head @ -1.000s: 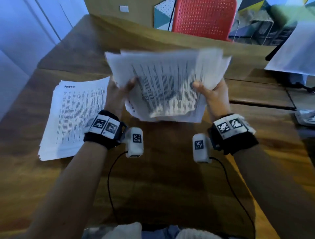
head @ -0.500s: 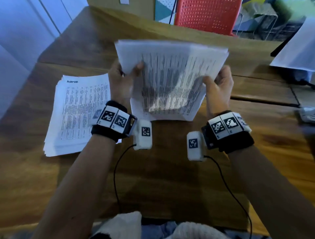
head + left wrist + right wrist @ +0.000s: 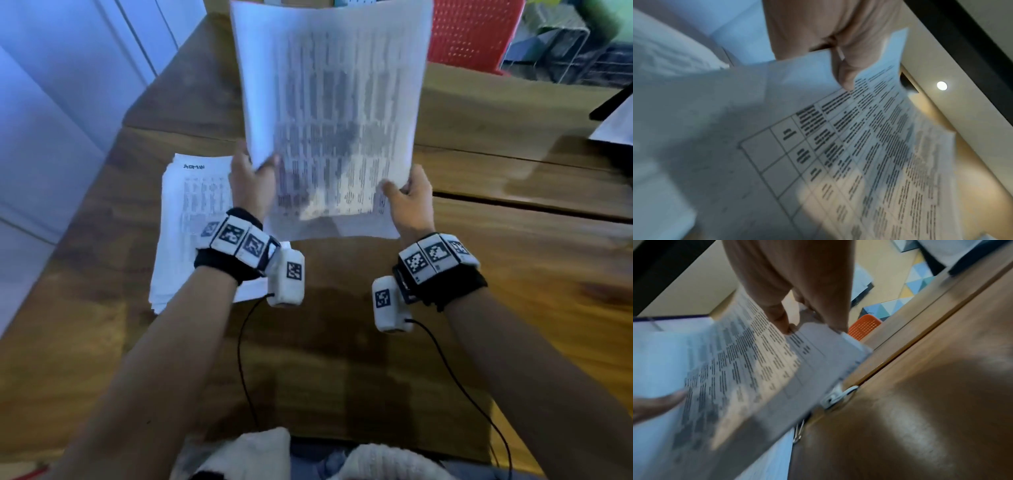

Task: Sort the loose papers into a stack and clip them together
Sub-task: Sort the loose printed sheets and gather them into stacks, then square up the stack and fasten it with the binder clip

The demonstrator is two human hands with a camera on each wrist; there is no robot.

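I hold a bundle of printed sheets [image 3: 332, 113] upright above the wooden table [image 3: 342, 359], its long side vertical. My left hand [image 3: 257, 171] pinches the lower left edge, thumb [image 3: 844, 71] on the printed face of the sheets [image 3: 838, 146]. At the lower right corner my right hand [image 3: 404, 192] grips the bundle, its fingers [image 3: 781, 316] curled onto the pages [image 3: 735, 369]. A second stack of printed sheets [image 3: 191, 205] lies flat on the table to the left, partly under my left wrist. Small metal clips [image 3: 835, 398] lie on the table beneath the bundle's edge.
A red perforated chair [image 3: 476, 34] stands behind the table's far edge. Another white sheet [image 3: 616, 126] sits at the far right. A seam [image 3: 531, 205] runs across the tabletop on the right. White wall panels [image 3: 51, 102] border the left side.
The bundle has been turned from lying wide to standing tall and lifted higher. Both hands have shifted down to its lower corners.
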